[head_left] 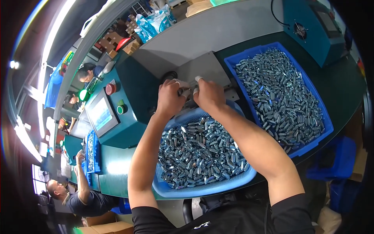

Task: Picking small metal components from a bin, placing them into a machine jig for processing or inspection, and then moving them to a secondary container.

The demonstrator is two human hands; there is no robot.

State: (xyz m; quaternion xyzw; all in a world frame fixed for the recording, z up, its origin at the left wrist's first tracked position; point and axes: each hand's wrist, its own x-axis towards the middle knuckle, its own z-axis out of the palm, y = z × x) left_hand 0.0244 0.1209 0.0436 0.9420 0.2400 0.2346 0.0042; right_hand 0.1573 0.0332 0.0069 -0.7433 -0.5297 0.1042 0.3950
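My left hand (170,97) and my right hand (209,94) are close together over a grey metal plate (208,64), beyond the near basket. Both have their fingers bent in a pinch, with pale covers on some fingertips. Small grey metal shows at the fingers, but I cannot make out exactly what each hand grips. Beneath my forearms, a light-blue basket (171,192) holds a heap of small shiny metal pieces (198,156). To the right, a darker blue tray (329,126) is filled with similar elongated metal pieces (278,93).
Left of my hands stands a dark green machine (136,82) with a screen (102,113), a red button (110,89) and a green one (121,109). Another machine (311,31) is at the far right. A grey partition (241,23) runs behind. A co-worker (87,199) sits at left.
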